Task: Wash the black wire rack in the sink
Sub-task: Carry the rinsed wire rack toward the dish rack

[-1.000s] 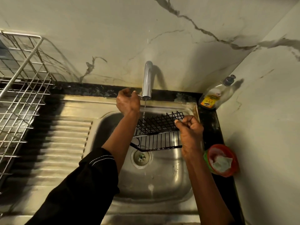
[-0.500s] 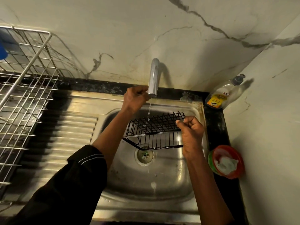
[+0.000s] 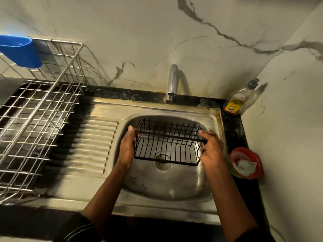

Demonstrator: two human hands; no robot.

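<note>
The black wire rack point(image 3: 166, 145) hangs over the steel sink point(image 3: 162, 186) basin, above the drain. My left hand point(image 3: 126, 147) holds its left end, fingers wrapped behind the wires. On the other end, my right hand point(image 3: 210, 147) grips the rack's top bar. The chrome tap point(image 3: 172, 84) stands behind the basin; no water is visible running from it.
A steel wire dish drainer point(image 3: 35, 119) with a blue cup point(image 3: 21, 51) fills the left counter. The ribbed draining board point(image 3: 90, 142) lies beside the basin. A soap bottle point(image 3: 239, 100) leans in the right corner, with a red tub point(image 3: 245, 163) of scrub paste below it.
My left hand left the tap and came down onto the rack's left end. The water stream is gone. The rack is now level, held by both hands, lower in the basin.
</note>
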